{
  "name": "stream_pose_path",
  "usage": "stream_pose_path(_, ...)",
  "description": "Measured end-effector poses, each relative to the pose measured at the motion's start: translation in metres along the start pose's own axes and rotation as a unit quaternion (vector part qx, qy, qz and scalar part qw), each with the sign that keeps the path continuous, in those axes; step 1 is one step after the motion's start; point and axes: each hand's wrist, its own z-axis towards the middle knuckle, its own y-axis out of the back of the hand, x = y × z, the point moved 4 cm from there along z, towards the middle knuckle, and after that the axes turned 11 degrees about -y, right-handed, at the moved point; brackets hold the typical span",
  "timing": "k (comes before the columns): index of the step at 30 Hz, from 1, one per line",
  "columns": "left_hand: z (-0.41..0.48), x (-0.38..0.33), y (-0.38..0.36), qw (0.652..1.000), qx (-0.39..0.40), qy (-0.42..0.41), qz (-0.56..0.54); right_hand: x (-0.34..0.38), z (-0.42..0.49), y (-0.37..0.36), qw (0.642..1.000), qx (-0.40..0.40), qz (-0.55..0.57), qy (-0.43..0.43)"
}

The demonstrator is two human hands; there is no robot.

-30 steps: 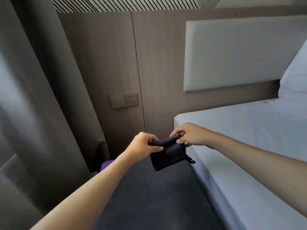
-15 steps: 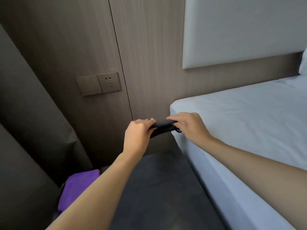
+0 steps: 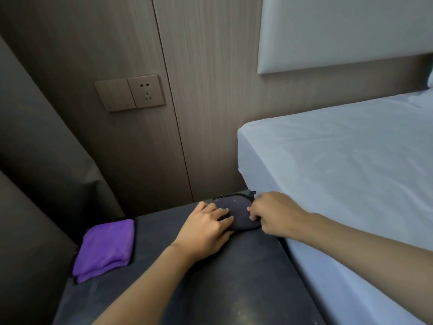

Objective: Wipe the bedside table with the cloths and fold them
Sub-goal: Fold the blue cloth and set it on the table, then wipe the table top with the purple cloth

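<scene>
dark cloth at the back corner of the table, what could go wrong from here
1. The dark cloth lies at the bedside table's far corner, right beside the bed. With the left hand pressing on it and the right hand at its edge, a push could slide it off the table on the bed side.
2. The folded purple cloth sits at the table's left edge, so a sweep of the left forearm might knock it off.
</scene>
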Motion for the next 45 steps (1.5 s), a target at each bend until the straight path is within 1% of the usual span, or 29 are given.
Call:
stream_pose_path(2, 0.004, -0.005, 0.004, 1.0, 0.001, 0.006, -0.009, 0.006, 0.001, 0.007, 0.998, -0.035, 0.02, -0.049)
stream_pose_path(4, 0.008, -0.006, 0.006, 0.998, -0.001, 0.048, -0.044, 0.015, 0.006, 0.011, 0.992, -0.1, 0.041, -0.072)
stream_pose_path(5, 0.01, -0.005, 0.004, 0.995, 0.003, 0.075, -0.059, 0.02, 0.01, 0.008, 0.99, -0.11, 0.054, -0.069)
stream_pose_path(6, 0.011, -0.004, 0.001, 0.992, 0.015, 0.102, -0.07, 0.026, 0.015, 0.0, 0.992, -0.089, 0.067, -0.064)
stream_pose_path(7, 0.011, -0.003, -0.005, 0.989, 0.034, 0.126, -0.075, 0.032, 0.019, -0.009, 0.995, -0.049, 0.07, -0.056)
stream_pose_path(8, 0.01, -0.003, -0.013, 0.984, 0.061, 0.148, -0.082, 0.037, 0.022, -0.02, 0.997, -0.006, 0.06, -0.056)
stream_pose_path(9, 0.008, -0.003, -0.021, 0.977, 0.087, 0.169, -0.093, 0.039, 0.023, -0.03, 0.997, 0.019, 0.051, -0.059)
stream_pose_path(11, 0.007, -0.004, -0.031, 0.966, 0.113, 0.199, -0.119, 0.039, 0.024, -0.04, 0.997, 0.005, 0.043, -0.065)
stream_pose_path(13, 0.007, -0.004, -0.032, 0.962, 0.123, 0.203, -0.135, 0.039, 0.023, -0.041, 0.997, -0.01, 0.029, -0.066)
stream_pose_path(15, 0.002, 0.0, -0.025, 0.958, 0.1, 0.203, -0.174, 0.038, 0.025, -0.039, 0.997, 0.019, 0.019, -0.07)
stream_pose_path(17, -0.017, 0.012, -0.008, 0.955, 0.044, 0.218, -0.196, 0.036, 0.029, -0.037, 0.994, 0.073, 0.026, -0.079)
stream_pose_path(19, -0.058, 0.031, 0.008, 0.954, 0.017, 0.252, -0.163, 0.035, 0.032, -0.035, 0.989, 0.113, 0.047, -0.086)
stream_pose_path(21, -0.112, 0.052, 0.023, 0.947, 0.019, 0.308, -0.084, 0.036, 0.032, -0.034, 0.984, 0.139, 0.064, -0.089)
stream_pose_path(23, -0.167, 0.072, 0.035, 0.922, 0.035, 0.384, -0.022, 0.037, 0.032, -0.032, 0.984, 0.143, 0.052, -0.096)
stream_pose_path(25, -0.21, 0.085, 0.039, 0.892, 0.074, 0.446, -0.024, 0.039, 0.029, -0.028, 0.984, 0.146, 0.016, -0.102)
stream_pose_path(26, -0.224, 0.088, 0.038, 0.883, 0.101, 0.456, -0.037, 0.04, 0.028, -0.025, 0.983, 0.145, -0.011, -0.108)
stream_pose_path(28, -0.24, 0.087, 0.033, 0.881, 0.149, 0.446, -0.05, 0.046, 0.027, -0.016, 0.979, 0.137, -0.084, -0.124)
stream_pose_path(29, -0.241, 0.085, 0.032, 0.885, 0.155, 0.436, -0.052, 0.05, 0.027, -0.01, 0.976, 0.121, -0.119, -0.136)
stream_pose_path(31, -0.24, 0.083, 0.031, 0.895, 0.127, 0.425, -0.045, 0.072, 0.027, 0.004, 0.976, 0.04, -0.153, -0.15)
stream_pose_path(32, -0.237, 0.084, 0.03, 0.9, 0.113, 0.419, -0.039, 0.091, 0.027, 0.01, 0.98, -0.011, -0.141, -0.137)
stream_pose_path(33, -0.233, 0.085, 0.03, 0.903, 0.11, 0.413, -0.036, 0.116, 0.028, 0.014, 0.988, -0.051, -0.102, -0.107)
stream_pose_path(34, -0.23, 0.085, 0.029, 0.905, 0.116, 0.407, -0.036, 0.146, 0.029, 0.016, 0.995, -0.07, -0.037, -0.066)
stream_pose_path(36, -0.229, 0.087, 0.026, 0.906, 0.128, 0.401, -0.047, 0.21, 0.032, 0.012, 0.995, -0.047, 0.092, 0.007)
stream_pose_path(38, -0.233, 0.085, 0.022, 0.908, 0.132, 0.391, -0.069, 0.27, 0.037, 0.002, 0.988, -0.009, 0.146, 0.049)
stream_pose_path(40, -0.24, 0.084, 0.018, 0.915, 0.129, 0.373, -0.086, 0.31, 0.042, -0.01, 0.983, 0.027, 0.172, 0.054)
stream_pose_path(42, -0.247, 0.085, 0.018, 0.92, 0.112, 0.359, -0.106, 0.326, 0.047, -0.021, 0.982, 0.054, 0.178, 0.037)
stream_pose_path(45, -0.25, 0.087, 0.018, 0.928, 0.114, 0.335, -0.119, 0.327, 0.046, -0.029, 0.985, 0.039, 0.157, 0.053)
